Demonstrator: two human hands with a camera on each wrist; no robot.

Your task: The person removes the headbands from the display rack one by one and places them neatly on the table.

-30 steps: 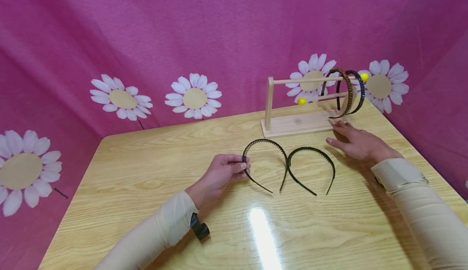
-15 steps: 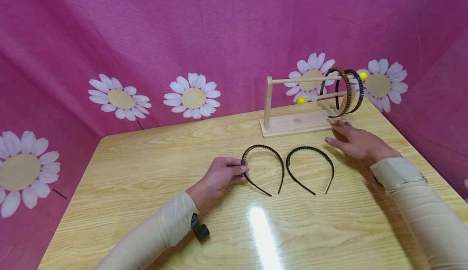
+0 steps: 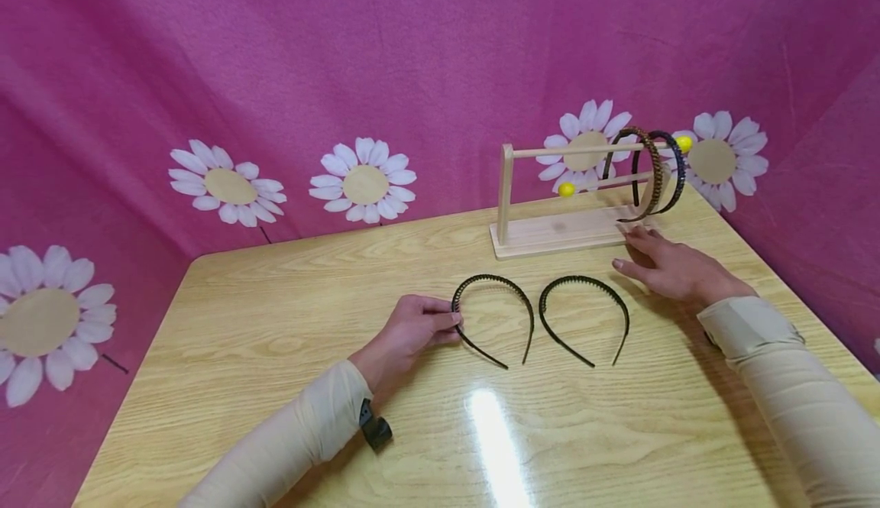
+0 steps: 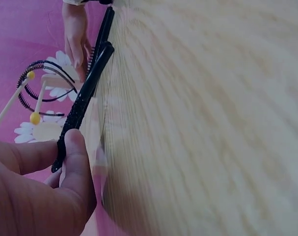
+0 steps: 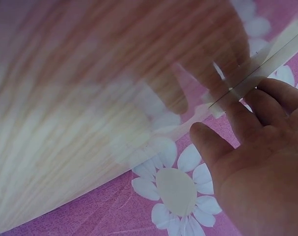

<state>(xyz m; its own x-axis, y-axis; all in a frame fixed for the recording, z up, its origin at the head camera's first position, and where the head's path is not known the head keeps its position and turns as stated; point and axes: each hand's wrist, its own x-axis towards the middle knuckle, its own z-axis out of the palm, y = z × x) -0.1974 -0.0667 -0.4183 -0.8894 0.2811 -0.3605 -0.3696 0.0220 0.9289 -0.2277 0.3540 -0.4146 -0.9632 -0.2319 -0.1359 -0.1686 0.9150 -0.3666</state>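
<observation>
My left hand (image 3: 411, 332) pinches a thin black toothed headband (image 3: 491, 277) by its left side; the left wrist view shows thumb and fingers gripping the black headband (image 4: 81, 105) near its curve. Just to its right, a similar black headband (image 3: 584, 278) lies on the table, with a small gap between them. My right hand (image 3: 677, 271) has its fingers extended, fingertips right at the front edge of a wooden rack (image 3: 560, 233). Over the rack's upper rod hang a brown headband (image 3: 658, 176) and a dark one (image 3: 681, 176). The right wrist view shows the palm (image 5: 266, 162) holding nothing.
The rack stands at the table's back right, with yellow knobs (image 3: 567, 189) on its rod ends. A pink cloth (image 3: 426, 57) with white flowers hangs behind the wooden table (image 3: 275, 309). Light glares on the tabletop near the front.
My left hand has drawn the held headband slightly left and toward me, so it now sits apart from the other black one, which it touched or overlapped before. My right hand stays put.
</observation>
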